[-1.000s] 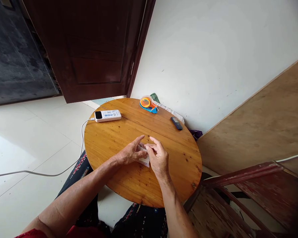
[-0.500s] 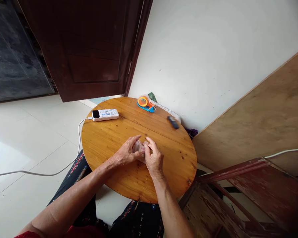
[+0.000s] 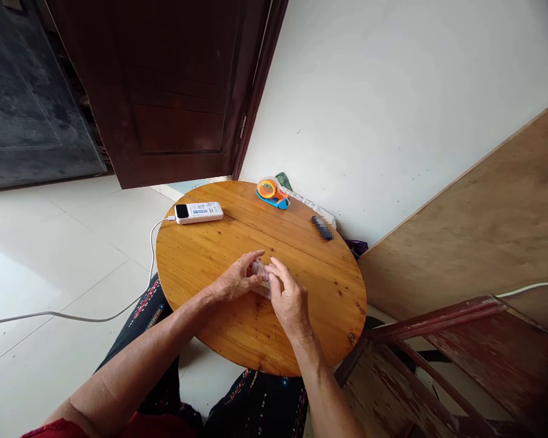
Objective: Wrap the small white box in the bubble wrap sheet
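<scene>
Both hands meet at the middle of a round wooden table (image 3: pixel 210 255). My left hand (image 3: pixel 235 281) and my right hand (image 3: pixel 288 298) pinch a small, crumpled clear plastic wrapper (image 3: pixel 259 271) between their fingertips, just above the tabletop. Most of the wrapper is hidden by the fingers, and I cannot make out what is in it.
A white power bank (image 3: pixel 198 212) with a white cable (image 3: pixel 73 316) lies at the table's far left. An orange and blue tape dispenser (image 3: pixel 271 192) and a small dark object (image 3: pixel 323 227) sit near the wall. A red wooden frame (image 3: pixel 438 353) stands at the right.
The hands have closed in tighter on the wrapper, bunching it up; the flat white part seen under the right hand a second ago is gathered between the fingers.
</scene>
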The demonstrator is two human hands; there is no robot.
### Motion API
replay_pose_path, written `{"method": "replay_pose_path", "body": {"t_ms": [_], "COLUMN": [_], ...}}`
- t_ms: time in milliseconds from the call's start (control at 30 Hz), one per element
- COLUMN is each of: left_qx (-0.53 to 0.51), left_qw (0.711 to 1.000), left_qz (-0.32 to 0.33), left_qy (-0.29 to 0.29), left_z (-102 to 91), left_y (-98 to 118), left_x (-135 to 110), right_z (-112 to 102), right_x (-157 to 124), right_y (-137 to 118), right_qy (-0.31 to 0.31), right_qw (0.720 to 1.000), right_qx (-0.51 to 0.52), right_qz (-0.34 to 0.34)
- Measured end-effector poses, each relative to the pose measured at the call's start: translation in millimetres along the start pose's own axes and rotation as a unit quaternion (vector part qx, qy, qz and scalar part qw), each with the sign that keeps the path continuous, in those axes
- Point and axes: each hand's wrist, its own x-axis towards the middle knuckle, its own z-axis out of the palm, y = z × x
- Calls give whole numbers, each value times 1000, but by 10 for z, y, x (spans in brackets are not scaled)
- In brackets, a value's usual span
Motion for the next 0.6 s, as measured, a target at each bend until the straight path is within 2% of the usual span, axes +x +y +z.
{"method": "replay_pose_path", "body": {"t_ms": [133, 267, 467, 600], "left_qx": [-24, -15, 72, 131], "left_qw": [999, 1000, 996, 987], "left_qz": [-18, -19, 51, 88], "left_qy": [-13, -10, 7, 1], "left_z": [-6, -12, -17, -11], "left_y": [-7, -5, -6, -31], "left_x": [3, -3, 0, 1], "right_z": [-33, 64, 110, 58], "right_x": [-210, -393, -458, -464], "right_y": [-112, -180, -212, -207], "right_qy": [-37, -37, 0, 15], "right_qw": [996, 988, 983, 989], "right_qx": [-63, -140, -160, -116], "right_qz": [-54, -57, -86, -94]}}
